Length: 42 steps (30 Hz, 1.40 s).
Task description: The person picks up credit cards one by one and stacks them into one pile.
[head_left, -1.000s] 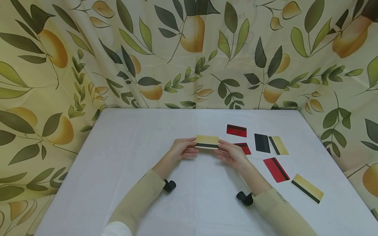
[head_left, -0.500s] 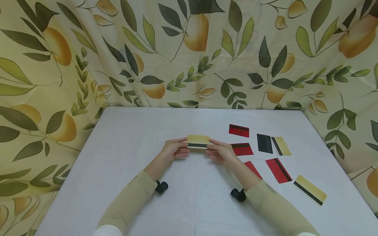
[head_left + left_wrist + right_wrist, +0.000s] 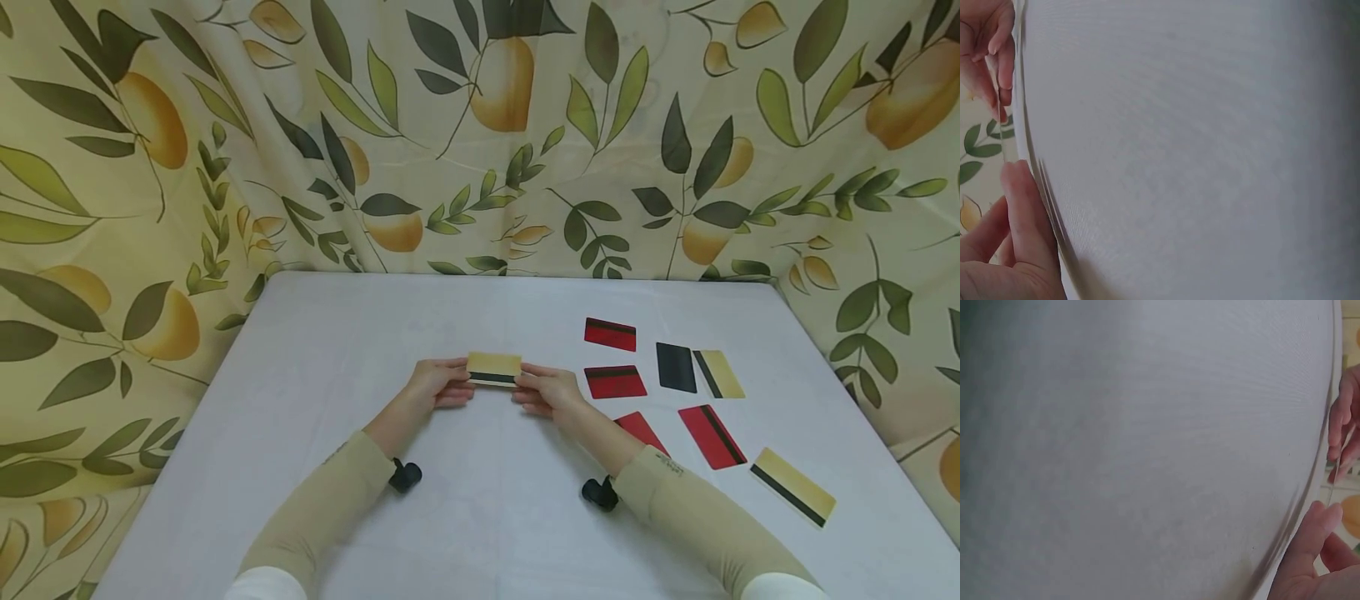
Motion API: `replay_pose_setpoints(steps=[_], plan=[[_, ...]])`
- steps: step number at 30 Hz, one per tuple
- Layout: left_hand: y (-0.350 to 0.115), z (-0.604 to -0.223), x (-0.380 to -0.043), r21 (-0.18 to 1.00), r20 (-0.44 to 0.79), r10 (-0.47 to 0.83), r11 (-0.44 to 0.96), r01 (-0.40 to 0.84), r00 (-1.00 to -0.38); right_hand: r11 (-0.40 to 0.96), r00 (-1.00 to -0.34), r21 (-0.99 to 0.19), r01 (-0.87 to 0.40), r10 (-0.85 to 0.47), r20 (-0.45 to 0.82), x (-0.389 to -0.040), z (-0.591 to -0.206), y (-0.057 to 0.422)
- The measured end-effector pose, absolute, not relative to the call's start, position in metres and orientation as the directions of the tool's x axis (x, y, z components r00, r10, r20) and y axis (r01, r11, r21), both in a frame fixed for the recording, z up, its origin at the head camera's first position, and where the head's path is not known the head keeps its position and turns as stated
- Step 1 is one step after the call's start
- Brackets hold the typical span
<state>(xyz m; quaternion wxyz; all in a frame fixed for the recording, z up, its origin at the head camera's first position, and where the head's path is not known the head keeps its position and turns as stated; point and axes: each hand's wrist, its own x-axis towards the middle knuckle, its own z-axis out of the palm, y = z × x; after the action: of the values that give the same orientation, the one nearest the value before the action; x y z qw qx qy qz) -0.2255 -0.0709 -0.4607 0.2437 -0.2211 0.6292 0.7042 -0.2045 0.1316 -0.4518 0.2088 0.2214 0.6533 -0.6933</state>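
Note:
A gold card (image 3: 494, 365) with a dark stripe along its lower part is held between both hands near the middle of the table. My left hand (image 3: 438, 382) pinches its left end, and my right hand (image 3: 551, 390) pinches its right end. In both wrist views the card (image 3: 1003, 142) appears edge-on as a thin line between the two hands. Just right of my right hand lies a red card (image 3: 615, 382) with a dark stripe. Another red card (image 3: 641, 432) is partly hidden under the right forearm.
On the right of the white table (image 3: 337, 333) lie a far red card (image 3: 611, 334), a black card (image 3: 676, 367) beside a gold card (image 3: 722, 373), a striped red card (image 3: 712, 437) and another gold card (image 3: 793, 487). A patterned curtain (image 3: 300, 167) hangs behind.
Both hands have shifted left with the gold card, then slightly toward me. The red cards near the right hand and forearm now show more. The view has turned a little.

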Motion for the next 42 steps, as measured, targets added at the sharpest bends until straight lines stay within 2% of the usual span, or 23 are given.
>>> replay_pose_setpoints(steps=[9, 17, 23, 42], plan=[[-0.0741, -0.4657, -0.2243, 0.784, -0.616, 0.057, -0.057, -0.619, -0.786, 0.012, -0.794, -0.794, 0.608, 0.014, -0.608, -0.2066, -0.4573, 0.1292], [-0.0737, -0.4681, -0.2255, 0.786, -0.616, 0.064, -0.011, -0.618, -0.785, 0.052, -0.804, -0.803, 0.594, 0.010, -0.594, -0.2083, -0.4608, 0.1293], [-0.0732, -0.4699, -0.2256, 0.802, -0.596, 0.071, 0.001, -0.598, -0.800, 0.068, -0.822, -0.820, 0.568, 0.007, -0.569, -0.2075, -0.4603, 0.1284], [-0.0746, -0.4707, -0.2256, 0.822, -0.568, 0.106, 0.035, -0.568, -0.816, 0.098, -0.816, -0.812, 0.575, 0.008, -0.577, -0.2087, -0.4603, 0.1272]])
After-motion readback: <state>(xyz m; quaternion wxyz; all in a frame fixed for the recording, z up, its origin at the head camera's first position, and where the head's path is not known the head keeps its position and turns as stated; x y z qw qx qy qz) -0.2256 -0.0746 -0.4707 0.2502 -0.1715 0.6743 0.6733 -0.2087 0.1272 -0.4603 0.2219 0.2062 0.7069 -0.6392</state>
